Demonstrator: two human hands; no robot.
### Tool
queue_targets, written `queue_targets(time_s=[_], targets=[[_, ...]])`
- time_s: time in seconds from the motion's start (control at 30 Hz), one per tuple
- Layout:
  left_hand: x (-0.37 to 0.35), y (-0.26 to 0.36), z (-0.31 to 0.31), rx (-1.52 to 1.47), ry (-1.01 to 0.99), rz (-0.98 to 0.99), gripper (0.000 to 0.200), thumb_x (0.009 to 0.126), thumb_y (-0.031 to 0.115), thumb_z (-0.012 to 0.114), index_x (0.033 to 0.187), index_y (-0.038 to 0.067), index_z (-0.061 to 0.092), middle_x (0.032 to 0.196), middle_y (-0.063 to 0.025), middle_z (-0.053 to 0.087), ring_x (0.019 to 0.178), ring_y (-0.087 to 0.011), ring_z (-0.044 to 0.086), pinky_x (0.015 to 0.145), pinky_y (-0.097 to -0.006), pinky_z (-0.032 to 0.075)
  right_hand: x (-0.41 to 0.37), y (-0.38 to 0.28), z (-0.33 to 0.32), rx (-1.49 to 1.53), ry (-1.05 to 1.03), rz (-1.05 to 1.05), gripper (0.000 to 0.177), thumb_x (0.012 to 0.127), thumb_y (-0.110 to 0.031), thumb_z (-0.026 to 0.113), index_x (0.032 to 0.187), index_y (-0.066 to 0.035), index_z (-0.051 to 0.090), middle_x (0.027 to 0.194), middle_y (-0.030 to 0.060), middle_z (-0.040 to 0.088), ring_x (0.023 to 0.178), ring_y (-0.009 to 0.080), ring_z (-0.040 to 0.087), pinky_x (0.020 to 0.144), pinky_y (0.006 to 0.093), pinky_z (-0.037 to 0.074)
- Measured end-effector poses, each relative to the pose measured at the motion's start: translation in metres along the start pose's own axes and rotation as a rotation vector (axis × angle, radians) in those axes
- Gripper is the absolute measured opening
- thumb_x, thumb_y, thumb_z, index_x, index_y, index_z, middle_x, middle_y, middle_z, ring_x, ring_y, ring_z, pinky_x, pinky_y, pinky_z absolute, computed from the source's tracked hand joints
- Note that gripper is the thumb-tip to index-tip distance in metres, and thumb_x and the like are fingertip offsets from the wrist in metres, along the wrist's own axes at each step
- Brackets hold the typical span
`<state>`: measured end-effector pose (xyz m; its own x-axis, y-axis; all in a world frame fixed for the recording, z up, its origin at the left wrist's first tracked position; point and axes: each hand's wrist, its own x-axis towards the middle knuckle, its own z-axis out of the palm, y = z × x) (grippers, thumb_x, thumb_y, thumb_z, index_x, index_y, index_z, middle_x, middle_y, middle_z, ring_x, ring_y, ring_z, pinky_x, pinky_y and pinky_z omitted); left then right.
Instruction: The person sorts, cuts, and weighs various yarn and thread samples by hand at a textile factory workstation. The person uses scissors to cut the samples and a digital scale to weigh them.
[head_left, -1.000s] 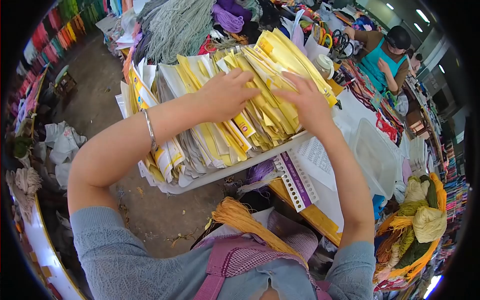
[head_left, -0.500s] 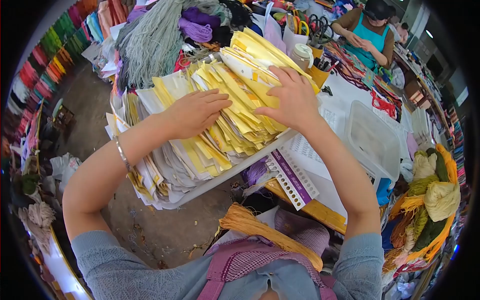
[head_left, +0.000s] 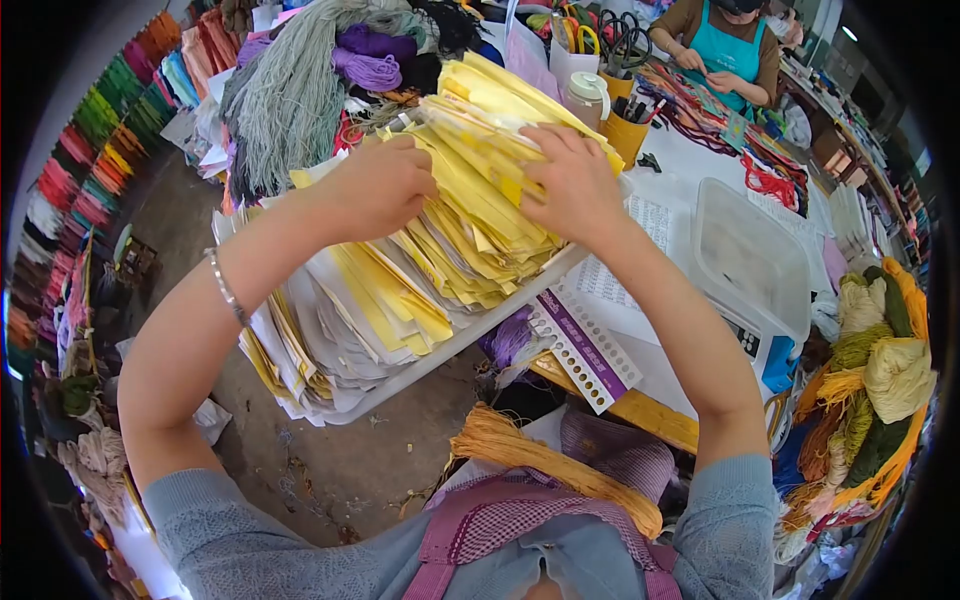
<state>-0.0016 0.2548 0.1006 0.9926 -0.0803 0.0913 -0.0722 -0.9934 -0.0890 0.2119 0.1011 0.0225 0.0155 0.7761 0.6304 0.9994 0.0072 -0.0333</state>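
Observation:
A long white plastic tray (head_left: 472, 337) is packed with upright yellow and white paper envelopes (head_left: 480, 235). My left hand (head_left: 385, 190) is raised over the middle of the row, fingers bent and pinched at the top of a yellow envelope. Its fingertips are partly hidden. My right hand (head_left: 577, 188) is at the far end of the row, with curled fingers and thumb gripping the upper edges of the yellow envelopes there. Behind the tray lies a heap of grey-green yarn (head_left: 305, 95) with purple skeins (head_left: 368, 68).
To the right are a clear plastic box (head_left: 750, 260), a purple-and-white card with holes (head_left: 582, 348), a lidded bottle (head_left: 586, 100) and a pen cup (head_left: 625, 132). An orange skein (head_left: 555, 470) lies across my lap. A co-worker in a teal apron (head_left: 722, 55) handles cords.
My left hand has risen from lying flat on the envelopes, and its fingers have closed. My right hand's spread fingers have curled in. The view has shifted slightly.

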Motion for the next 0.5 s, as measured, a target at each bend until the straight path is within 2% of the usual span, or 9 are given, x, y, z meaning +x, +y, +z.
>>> queue_targets(time_s=[0.07,0.1,0.17,0.2,0.27,0.3,0.37,0.5], targets=[[0.008,0.007,0.004,0.169,-0.058,-0.078,0.012,0.08,0.013,0.057,0.086,0.006,0.064,0.088,-0.0073,0.059,0.092,-0.0249,0.057,0.081,-0.0394,0.046,-0.001,0.017,0.001,0.03,0.006,0.032,0.014,0.069,-0.02,0.066,0.076,-0.01,0.073,0.127,0.0038,0.055,0.121,0.0243,0.046,0.1,0.0416,0.037],[0.011,0.007,0.008,0.169,-0.058,-0.076,0.012,0.08,0.013,0.057,0.086,0.006,0.064,0.088,-0.0073,0.059,0.092,-0.0249,0.057,0.081,-0.0394,0.046,-0.001,0.02,0.001,0.029,0.007,0.034,0.014,0.069,-0.02,0.066,0.076,-0.01,0.073,0.127,0.0038,0.055,0.121,0.0243,0.046,0.1,0.0416,0.037],[0.019,0.005,0.012,0.141,0.159,-0.151,0.011,0.081,0.014,0.055,0.077,0.007,0.063,0.085,-0.0057,0.057,0.091,-0.0241,0.056,0.081,-0.0399,0.045,-0.001,0.024,0.002,0.073,-0.003,0.051,0.014,0.069,-0.021,0.066,0.076,-0.01,0.073,0.127,0.003,0.055,0.121,0.0247,0.046,0.101,0.0417,0.037],[0.021,0.002,0.013,0.141,0.16,-0.153,0.011,0.081,0.014,0.055,0.077,0.007,0.063,0.085,-0.0057,0.057,0.091,-0.0241,0.056,0.081,-0.0399,0.045,-0.001,0.026,0.002,0.074,-0.003,0.049,0.014,0.069,-0.021,0.066,0.076,-0.01,0.073,0.127,0.003,0.055,0.121,0.0247,0.046,0.101,0.0417,0.037],[0.022,-0.002,0.014,-0.064,0.2,-0.085,0.011,0.081,0.015,0.055,0.075,0.009,0.063,0.085,-0.0052,0.058,0.091,-0.0241,0.056,0.08,-0.0405,0.044,0.001,0.029,0.003,0.127,-0.004,0.064,0.014,0.069,-0.021,0.065,0.074,-0.01,0.072,0.127,0.0028,0.055,0.12,0.0254,0.046,0.102,0.0416,0.036],[0.02,-0.003,0.017,-0.063,0.2,-0.089,0.011,0.081,0.015,0.055,0.075,0.009,0.063,0.085,-0.0052,0.058,0.091,-0.0241,0.056,0.08,-0.0405,0.044,0.001,0.03,0.004,0.129,-0.005,0.06,0.014,0.069,-0.021,0.065,0.074,-0.01,0.072,0.127,0.0028,0.055,0.12,0.0254,0.046,0.102,0.0416,0.036],[0.018,-0.003,0.023,-0.059,0.013,-0.055,0.006,0.077,0.01,0.06,0.082,0.008,0.061,0.085,-0.006,0.057,0.091,-0.025,0.054,0.079,-0.0378,0.043,0.002,0.033,0.005,0.151,-0.021,0.07,0.014,0.069,-0.021,0.065,0.073,-0.01,0.072,0.127,0.0029,0.056,0.119,0.0262,0.047,0.101,0.0413,0.037],[0.019,0.001,0.019,-0.02,-0.029,-0.049,0.015,0.076,0.014,0.063,0.09,0.009,0.063,0.084,-0.0062,0.058,0.091,-0.0251,0.056,0.078,-0.0404,0.045,0.001,0.034,0.006,0.161,-0.013,0.077,0.014,0.069,-0.021,0.065,0.072,-0.009,0.072,0.126,0.0035,0.056,0.118,0.0268,0.047,0.101,0.0408,0.037]])
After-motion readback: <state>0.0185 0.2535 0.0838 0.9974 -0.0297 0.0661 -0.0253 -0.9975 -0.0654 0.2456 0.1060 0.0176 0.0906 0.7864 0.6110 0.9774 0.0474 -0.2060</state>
